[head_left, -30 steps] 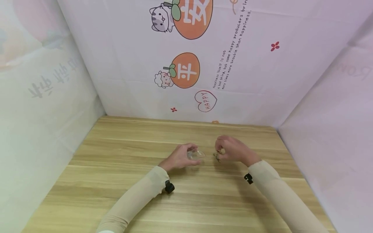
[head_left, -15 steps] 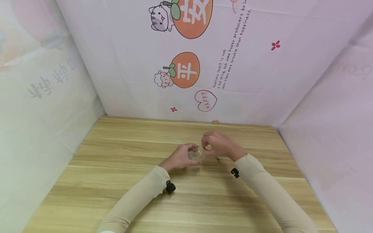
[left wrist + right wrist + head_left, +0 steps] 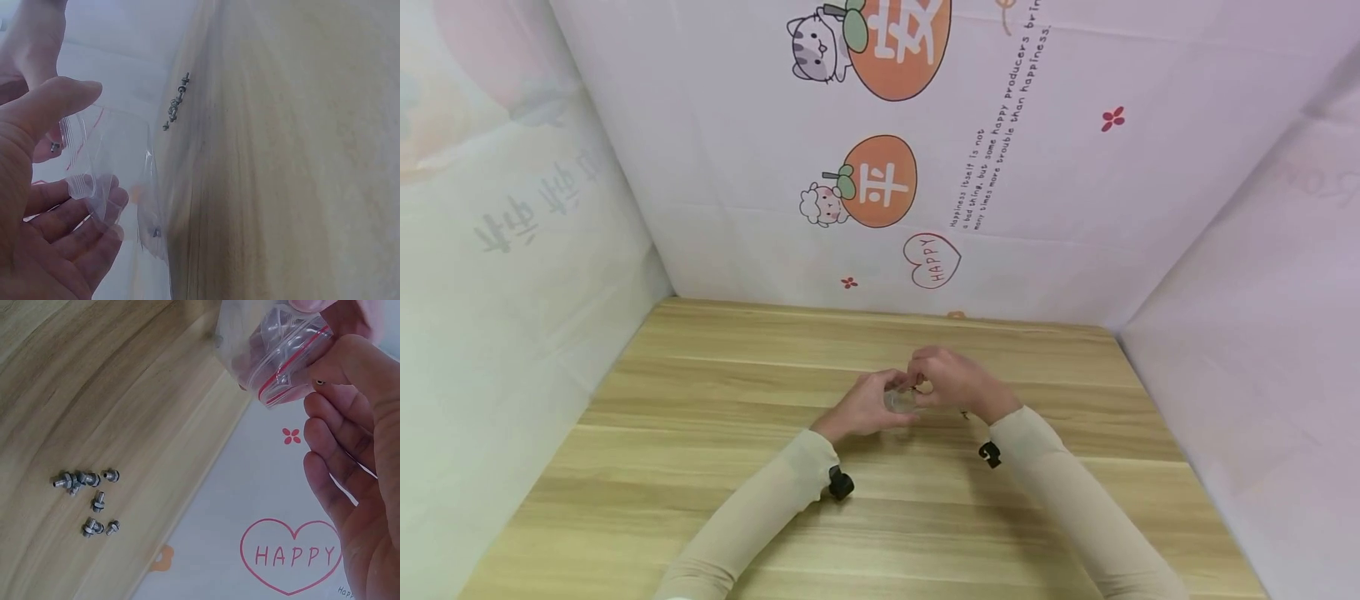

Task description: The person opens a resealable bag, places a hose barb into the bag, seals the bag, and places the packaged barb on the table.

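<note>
A clear zip bag (image 3: 122, 150) with a red line at its mouth is held open by the left hand (image 3: 865, 404), thumb on one side and fingers on the other. One small metal fitting (image 3: 156, 232) shows low inside the bag. At the bag's mouth the right hand (image 3: 951, 382) pinches a small metal piece (image 3: 320, 382) between thumb and index finger, its other fingers loosely bent. Several metal fittings (image 3: 98, 501) lie in a loose group on the wooden table, mostly hidden behind the right hand in the head view.
The wooden table (image 3: 880, 533) meets a white printed sheet (image 3: 737, 167) at its back edge. Similar sheets stand at the left (image 3: 490, 292) and right (image 3: 1262, 292). A black wrist device (image 3: 841, 483) sits at the left cuff, another (image 3: 990, 454) at the right.
The right hand has moved left from the fittings on the table to the bag's mouth, carrying a small piece. The left hand has stayed nearly in place with the bag.
</note>
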Demonstrator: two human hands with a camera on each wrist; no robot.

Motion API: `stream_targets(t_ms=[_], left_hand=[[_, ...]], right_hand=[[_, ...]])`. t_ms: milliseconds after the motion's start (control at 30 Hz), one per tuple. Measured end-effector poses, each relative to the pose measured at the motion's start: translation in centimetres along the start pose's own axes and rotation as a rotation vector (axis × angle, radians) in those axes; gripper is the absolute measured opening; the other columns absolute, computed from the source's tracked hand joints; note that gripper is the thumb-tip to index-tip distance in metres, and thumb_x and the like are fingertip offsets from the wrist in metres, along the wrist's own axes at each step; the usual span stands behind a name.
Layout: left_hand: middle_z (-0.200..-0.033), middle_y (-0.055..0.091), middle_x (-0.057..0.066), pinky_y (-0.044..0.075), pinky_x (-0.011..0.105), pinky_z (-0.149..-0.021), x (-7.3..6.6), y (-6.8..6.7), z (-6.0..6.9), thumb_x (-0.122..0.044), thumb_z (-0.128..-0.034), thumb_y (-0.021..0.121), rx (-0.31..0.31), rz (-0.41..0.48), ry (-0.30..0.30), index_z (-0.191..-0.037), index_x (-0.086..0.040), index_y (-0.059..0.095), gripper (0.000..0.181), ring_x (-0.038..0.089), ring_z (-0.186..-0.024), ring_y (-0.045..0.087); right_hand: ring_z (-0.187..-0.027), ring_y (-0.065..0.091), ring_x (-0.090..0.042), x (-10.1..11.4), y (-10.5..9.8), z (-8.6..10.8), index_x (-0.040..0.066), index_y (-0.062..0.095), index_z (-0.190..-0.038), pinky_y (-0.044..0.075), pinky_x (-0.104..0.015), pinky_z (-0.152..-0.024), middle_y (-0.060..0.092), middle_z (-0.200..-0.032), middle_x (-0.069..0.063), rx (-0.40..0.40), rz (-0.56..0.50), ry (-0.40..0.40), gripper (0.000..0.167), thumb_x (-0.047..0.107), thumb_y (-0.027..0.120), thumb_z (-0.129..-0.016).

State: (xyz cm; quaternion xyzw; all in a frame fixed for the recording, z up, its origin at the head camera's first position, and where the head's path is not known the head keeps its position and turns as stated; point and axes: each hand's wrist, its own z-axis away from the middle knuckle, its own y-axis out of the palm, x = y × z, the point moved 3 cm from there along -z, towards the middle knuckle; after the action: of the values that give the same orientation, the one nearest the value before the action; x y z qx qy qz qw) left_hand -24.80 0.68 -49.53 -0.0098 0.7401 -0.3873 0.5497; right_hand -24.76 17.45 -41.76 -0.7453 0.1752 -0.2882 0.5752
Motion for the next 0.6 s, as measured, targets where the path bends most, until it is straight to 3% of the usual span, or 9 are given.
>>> stream_targets(t_ms=[300, 600], left_hand=[[-0.137, 0.07, 0.008, 0.053, 0.045, -0.113, -0.1, -0.1, 0.3, -0.034, -0.0873, 0.088, -0.005, 0.02, -0.001, -0.141, -0.005, 0.062, 0.066, 0.027, -0.132, 0.064], [-0.138, 0.07, 0.009, 0.053, 0.044, -0.113, 0.2, -0.1, 0.3, -0.031, -0.0841, 0.091, -0.026, 0.045, -0.03, -0.143, -0.007, 0.061, 0.07, 0.026, -0.131, 0.065]], right_hand=[[-0.096, 0.073, -0.026, -0.2, -0.3, 1.1, 0.004, 0.081, -0.106, 0.064, -0.036, -0.088, 0.075, -0.102, -0.009, -0.024, 0.006, -0.002, 0.02, 0.009, 0.082, -0.088], [-0.099, 0.071, -0.024, -1.9, -0.9, 3.4, 0.001, 0.079, -0.11, 0.063, -0.041, -0.087, 0.073, -0.107, -0.01, -0.033, 0.046, 0.071, 0.027, 0.012, 0.086, -0.086]])
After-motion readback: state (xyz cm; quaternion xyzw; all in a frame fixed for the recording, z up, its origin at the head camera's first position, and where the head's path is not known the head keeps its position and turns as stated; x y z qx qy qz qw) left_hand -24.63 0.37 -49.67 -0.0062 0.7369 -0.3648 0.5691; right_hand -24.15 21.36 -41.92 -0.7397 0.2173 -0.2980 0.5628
